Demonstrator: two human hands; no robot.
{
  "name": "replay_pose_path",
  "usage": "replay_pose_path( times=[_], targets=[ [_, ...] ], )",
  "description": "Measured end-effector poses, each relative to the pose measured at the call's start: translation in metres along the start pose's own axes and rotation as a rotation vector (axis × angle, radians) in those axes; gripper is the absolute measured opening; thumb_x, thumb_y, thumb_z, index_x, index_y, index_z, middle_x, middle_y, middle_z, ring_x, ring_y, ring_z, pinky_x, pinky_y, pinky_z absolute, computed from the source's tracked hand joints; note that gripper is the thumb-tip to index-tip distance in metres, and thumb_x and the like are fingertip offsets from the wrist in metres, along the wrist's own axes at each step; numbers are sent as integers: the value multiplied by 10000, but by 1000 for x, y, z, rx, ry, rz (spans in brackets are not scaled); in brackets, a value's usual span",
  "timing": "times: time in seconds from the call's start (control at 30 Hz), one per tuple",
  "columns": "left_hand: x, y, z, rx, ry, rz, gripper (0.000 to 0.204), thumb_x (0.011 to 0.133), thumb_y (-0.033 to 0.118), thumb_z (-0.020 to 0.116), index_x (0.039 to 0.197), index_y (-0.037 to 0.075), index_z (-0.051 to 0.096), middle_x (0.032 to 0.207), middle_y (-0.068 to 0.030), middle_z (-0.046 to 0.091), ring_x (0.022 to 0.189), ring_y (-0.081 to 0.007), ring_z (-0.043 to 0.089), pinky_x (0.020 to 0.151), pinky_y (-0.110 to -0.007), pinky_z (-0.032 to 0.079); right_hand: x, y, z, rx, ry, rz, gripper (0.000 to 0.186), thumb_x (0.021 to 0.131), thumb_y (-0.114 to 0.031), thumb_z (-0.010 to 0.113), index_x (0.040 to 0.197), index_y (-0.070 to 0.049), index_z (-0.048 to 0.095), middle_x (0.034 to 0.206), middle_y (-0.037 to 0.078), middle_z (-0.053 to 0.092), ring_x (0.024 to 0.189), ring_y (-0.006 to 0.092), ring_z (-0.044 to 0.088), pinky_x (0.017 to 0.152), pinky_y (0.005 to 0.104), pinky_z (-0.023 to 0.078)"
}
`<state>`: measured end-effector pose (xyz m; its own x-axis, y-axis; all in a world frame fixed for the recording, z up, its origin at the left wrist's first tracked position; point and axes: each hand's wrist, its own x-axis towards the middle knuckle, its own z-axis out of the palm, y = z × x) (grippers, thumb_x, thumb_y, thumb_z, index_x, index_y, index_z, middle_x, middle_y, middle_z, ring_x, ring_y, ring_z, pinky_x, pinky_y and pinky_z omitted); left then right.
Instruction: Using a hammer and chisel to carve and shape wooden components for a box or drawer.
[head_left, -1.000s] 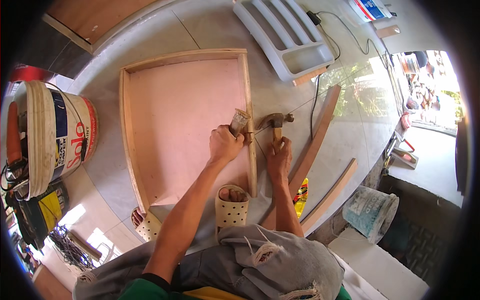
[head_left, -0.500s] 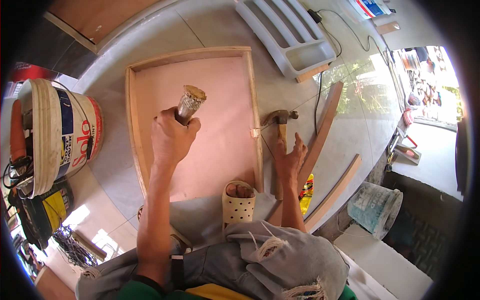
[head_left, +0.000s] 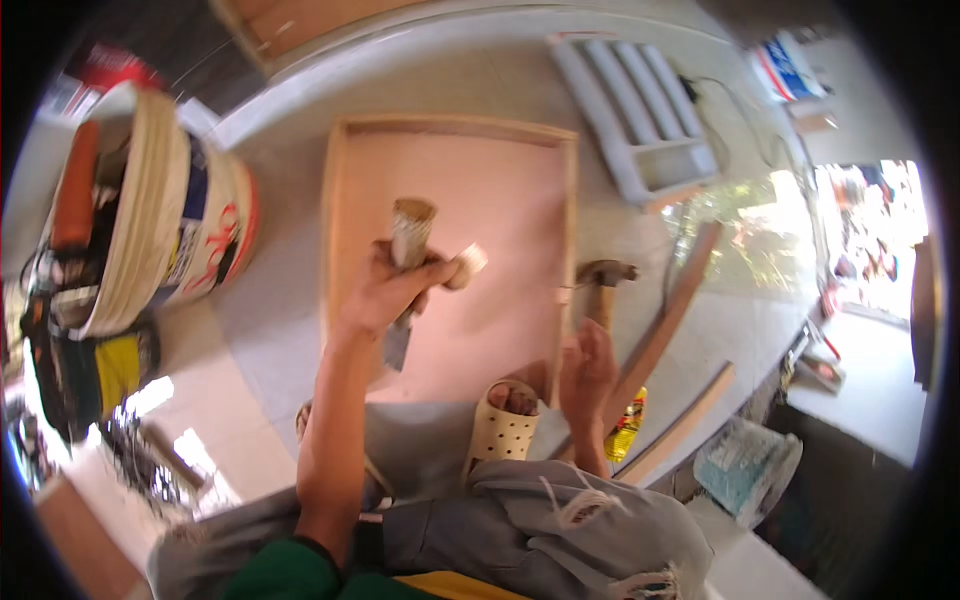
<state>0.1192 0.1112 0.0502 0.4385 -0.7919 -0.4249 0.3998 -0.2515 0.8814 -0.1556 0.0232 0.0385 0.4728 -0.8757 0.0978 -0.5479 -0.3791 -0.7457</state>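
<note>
A shallow wooden box (head_left: 450, 170) with a pink bottom lies on the floor. My left hand (head_left: 385, 295) is closed around a chisel (head_left: 411, 230) over the box, its metal blade pointing down; a small pale piece (head_left: 468, 264), too blurred to identify, is at my thumb and fingertips. Outside the box's right side, my right hand (head_left: 588, 365) is at the wooden handle of a hammer (head_left: 605, 280); motion blur hides whether the fingers grip it. Wood strips (head_left: 680, 300) and a yellow packet (head_left: 628, 425) lie beside that hand.
A paint bucket (head_left: 150, 220) holding tools stands left, near a black-and-yellow case (head_left: 115, 375). A plastic cutlery tray (head_left: 630, 120) and cord lie back right. My sandalled foot (head_left: 500, 430) is below the box. A dirty bucket (head_left: 745, 470) sits beside a dark recess at lower right.
My left hand has moved from the box's right side to over its middle, chisel turned; a small pale piece now shows at its fingers. The whole view has shifted slightly.
</note>
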Motion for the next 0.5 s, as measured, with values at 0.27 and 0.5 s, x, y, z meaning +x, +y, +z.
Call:
replay_pose_path(
  times=[0.27,0.5],
  targets=[
    [-15,-3,35,293,-274,-227,181,712,124,775,760,-5,657,638,-85,650,442,-122,529,413,-257,418,36,-44,30,467,-458,102,128,912,-108,570,884,12,605,742,73,611,563,117,555,521,273,458],
    [-15,-12,52,466,-430,-212,307,743,267,788,800,-9,668,605,-58,622,463,-106,539,423,-250,427,-4,-4,21,655,-612,345,165,912,-144,580,889,10,637,671,56,602,548,99,532,508,271,431]
  ],
)
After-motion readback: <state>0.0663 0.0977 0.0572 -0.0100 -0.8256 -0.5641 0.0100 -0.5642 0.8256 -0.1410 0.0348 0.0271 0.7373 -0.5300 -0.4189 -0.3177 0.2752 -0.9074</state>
